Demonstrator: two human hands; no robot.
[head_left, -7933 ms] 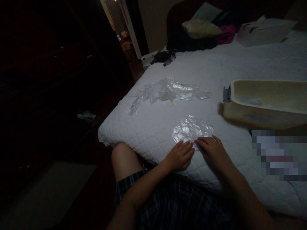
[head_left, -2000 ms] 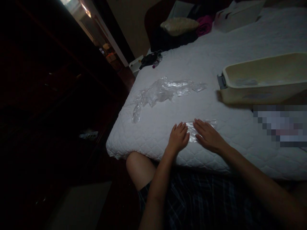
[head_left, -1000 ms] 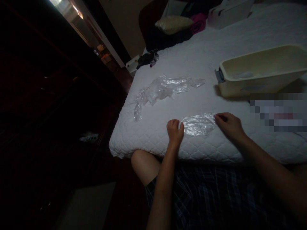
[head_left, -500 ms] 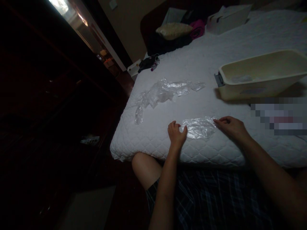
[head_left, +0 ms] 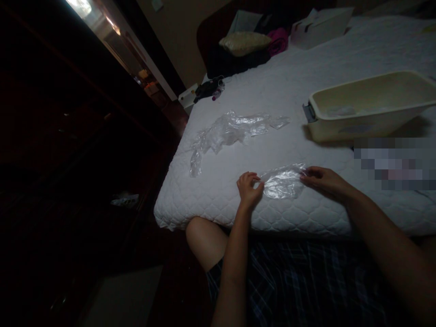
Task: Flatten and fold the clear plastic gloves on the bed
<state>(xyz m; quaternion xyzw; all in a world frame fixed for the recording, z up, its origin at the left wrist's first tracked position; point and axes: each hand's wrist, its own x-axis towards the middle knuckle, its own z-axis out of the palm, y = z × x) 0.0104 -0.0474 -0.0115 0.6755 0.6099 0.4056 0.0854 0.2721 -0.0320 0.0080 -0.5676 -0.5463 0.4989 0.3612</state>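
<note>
A clear plastic bag (head_left: 283, 182) lies crinkled near the front edge of the white quilted bed (head_left: 218, 195). My left hand (head_left: 250, 187) pinches its left end between thumb and fingers. At the opposite end, my right hand (head_left: 322, 179) grips the bag's right edge with its fingertips. The bag's middle bulges a little between the two hands. Farther back on the bed, several more clear plastic bags (head_left: 231, 129) are spread in an overlapping row, with neither hand touching them.
A cream plastic bin (head_left: 368, 127) with a grey latch stands to the right, something pale inside. Behind are a white box (head_left: 322, 29), a beige cushion (head_left: 245, 43) and a magenta cloth roll (head_left: 277, 42). A blurred-out patch lies right of my right hand. The bed's left edge drops to dark floor.
My right hand has closed further onto the bag's right end and shifted slightly left. The bag has gone from flat to more bunched and bulging. My left hand has barely moved.
</note>
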